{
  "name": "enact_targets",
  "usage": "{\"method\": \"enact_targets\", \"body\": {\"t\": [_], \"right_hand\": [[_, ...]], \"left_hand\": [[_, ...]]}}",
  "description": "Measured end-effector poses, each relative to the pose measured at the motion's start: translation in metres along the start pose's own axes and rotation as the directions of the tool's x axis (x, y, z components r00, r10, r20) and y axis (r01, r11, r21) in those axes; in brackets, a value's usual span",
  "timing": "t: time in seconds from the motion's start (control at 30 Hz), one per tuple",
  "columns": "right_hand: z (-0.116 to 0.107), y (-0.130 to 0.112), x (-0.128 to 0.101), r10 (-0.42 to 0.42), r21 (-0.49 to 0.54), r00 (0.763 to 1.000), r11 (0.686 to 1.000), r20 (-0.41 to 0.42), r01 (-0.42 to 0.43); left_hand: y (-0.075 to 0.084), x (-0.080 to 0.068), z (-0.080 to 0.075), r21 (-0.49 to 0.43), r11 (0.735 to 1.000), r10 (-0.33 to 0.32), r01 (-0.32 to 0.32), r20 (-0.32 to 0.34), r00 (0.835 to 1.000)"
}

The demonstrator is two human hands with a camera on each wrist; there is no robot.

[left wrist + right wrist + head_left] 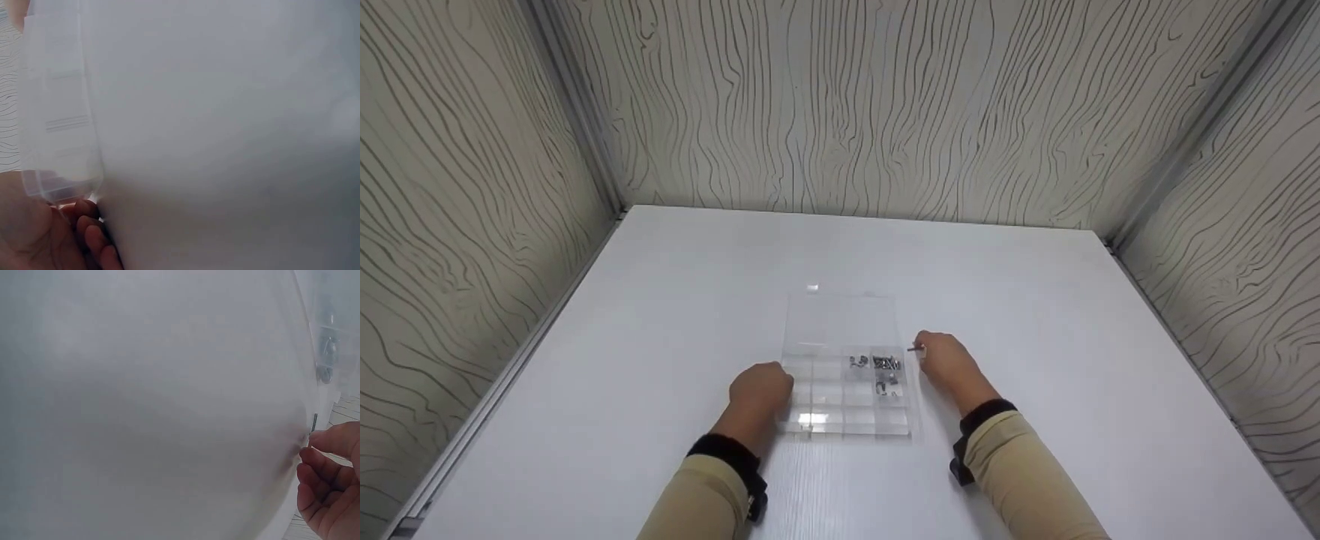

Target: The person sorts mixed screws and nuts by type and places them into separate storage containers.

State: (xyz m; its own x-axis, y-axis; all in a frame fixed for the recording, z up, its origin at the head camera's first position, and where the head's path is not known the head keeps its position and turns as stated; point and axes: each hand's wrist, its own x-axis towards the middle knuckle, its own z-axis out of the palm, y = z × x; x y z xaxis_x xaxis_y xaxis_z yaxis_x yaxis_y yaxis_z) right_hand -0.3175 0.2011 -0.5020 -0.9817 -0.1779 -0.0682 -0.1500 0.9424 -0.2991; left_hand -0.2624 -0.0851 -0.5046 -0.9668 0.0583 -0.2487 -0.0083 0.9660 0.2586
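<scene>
A clear plastic compartment box (829,390) lies on the white table, its transparent lid (840,319) folded back away from me. My left hand (761,388) grips the box's left side; in the left wrist view its curled fingers (95,239) are at the box's corner. Just off the box's right edge, my right hand (950,364) pinches a thin screw-like metal rod (314,422) between thumb and fingertips. Small silver metal pieces (887,364) fill one compartment at the far right. A few more metal bits (858,361) lie in the neighbouring compartments.
The white table (622,360) extends around the box on all sides. Wood-patterned panels (840,105) stand behind it and at left and right, with metal rails (577,112) at the corners.
</scene>
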Motion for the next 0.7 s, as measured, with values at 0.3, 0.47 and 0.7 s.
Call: {"method": "enact_targets", "body": {"t": [0.3, 0.47, 0.7], "right_hand": [[0.0039, -0.0008, 0.0058, 0.032, -0.063, 0.999, 0.998, 0.028, -0.031], [0.0041, 0.0017, 0.0075, 0.040, -0.073, 0.998, 0.997, 0.044, -0.037], [0.0006, 0.0040, 0.0019, 0.028, -0.035, 1.000, 0.999, 0.008, -0.028]], "left_hand": [[-0.0003, -0.0004, -0.0001, 0.045, 0.998, 0.035, -0.035, -0.006, 0.999], [-0.0017, -0.0003, -0.0006, 0.115, 0.990, 0.084, -0.084, 0.001, 0.996], [-0.0019, 0.0034, 0.0032, -0.002, 1.000, 0.008, -0.008, -0.015, 1.000]]}}
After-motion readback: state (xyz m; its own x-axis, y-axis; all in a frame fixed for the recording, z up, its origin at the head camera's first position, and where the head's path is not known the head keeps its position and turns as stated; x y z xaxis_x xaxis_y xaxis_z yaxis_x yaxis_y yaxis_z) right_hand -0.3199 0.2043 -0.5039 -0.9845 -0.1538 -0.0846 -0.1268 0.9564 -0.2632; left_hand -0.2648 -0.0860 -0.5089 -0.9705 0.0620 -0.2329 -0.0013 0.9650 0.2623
